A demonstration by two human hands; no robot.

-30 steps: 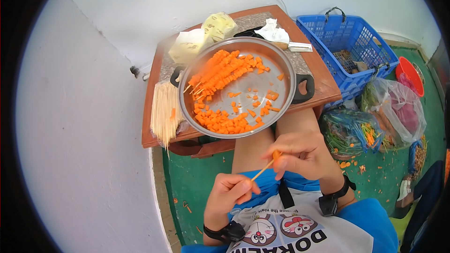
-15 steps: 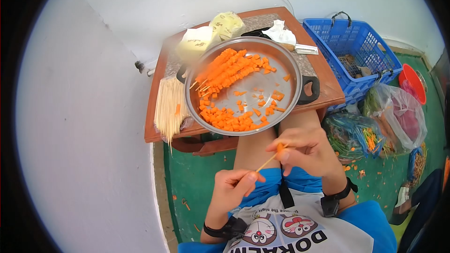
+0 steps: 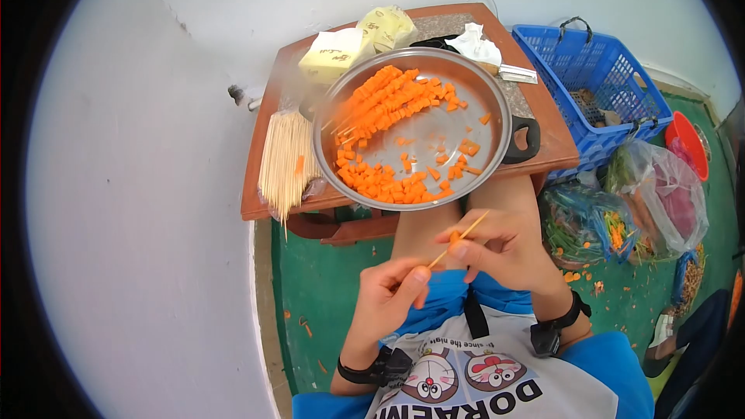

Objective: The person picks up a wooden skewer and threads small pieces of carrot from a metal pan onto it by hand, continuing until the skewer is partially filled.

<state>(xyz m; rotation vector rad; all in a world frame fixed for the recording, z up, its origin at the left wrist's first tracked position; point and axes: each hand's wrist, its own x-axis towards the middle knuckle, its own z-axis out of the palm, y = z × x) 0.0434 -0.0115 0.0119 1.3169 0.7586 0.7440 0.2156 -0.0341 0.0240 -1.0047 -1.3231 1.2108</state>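
My left hand (image 3: 393, 292) pinches the lower part of a thin wooden skewer (image 3: 440, 257) above my lap. On the skewer sits an orange carrot piece (image 3: 455, 238), gripped between the thumb and fingers of my right hand (image 3: 500, 247); the skewer's tip sticks out past it. Beyond my hands, a round metal pan (image 3: 434, 136) holds loose carrot pieces (image 3: 388, 186) along its near side and several filled carrot skewers (image 3: 388, 101) at its upper left. A bundle of bare skewers (image 3: 285, 159) lies left of the pan.
The pan stands on a wooden table (image 3: 552, 136) with tissue packs (image 3: 335, 53) behind it. To the right are a blue basket (image 3: 594, 81), a red basin (image 3: 688, 143) and plastic bags of vegetables (image 3: 586, 221) on the green floor. A person's dark-clothed leg (image 3: 702, 334) shows at the lower right.
The skewer's tip now sticks out clearly beyond the carrot piece. My right hand has shifted slightly down the skewer. The pan and table appear a little higher and further right in view.
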